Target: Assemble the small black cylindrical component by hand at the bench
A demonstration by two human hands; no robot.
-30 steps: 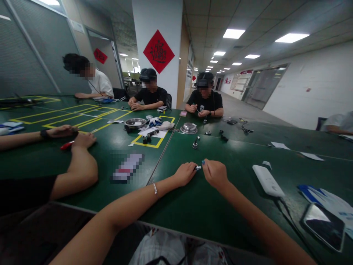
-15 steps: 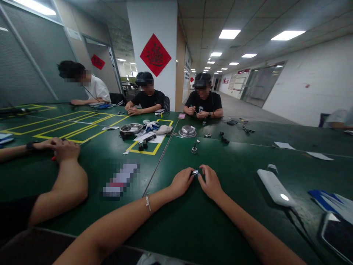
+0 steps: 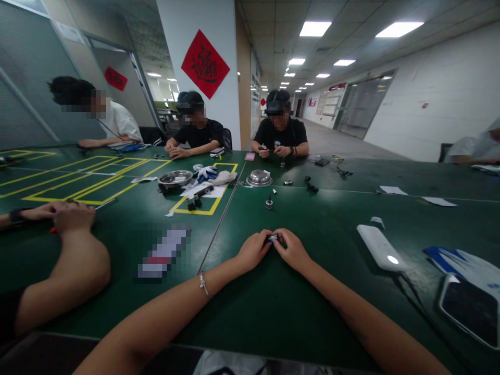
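Note:
My left hand (image 3: 253,251) and my right hand (image 3: 290,251) meet over the green table (image 3: 312,323). Between their fingertips is a small shiny metal piece (image 3: 273,238), too small and too covered to name. Both hands are closed on it, thumbs and fingers pinched. A round metal part with a thin stem (image 3: 269,201) stands just beyond them, and a tiny silvery piece (image 3: 274,191) lies beside it.
A white power bank (image 3: 377,247) with a cable, a phone (image 3: 471,307) and a blue-white glove (image 3: 461,263) lie to the right. Left are a blurred-out flat object (image 3: 164,252) and a neighbour's arm (image 3: 74,255). Metal bowls (image 3: 175,178) stand farther back; several people sit around.
My right fingers have come in from a raised, parted pose and now pinch the small metal piece together with my left. The camera view has shifted slightly.

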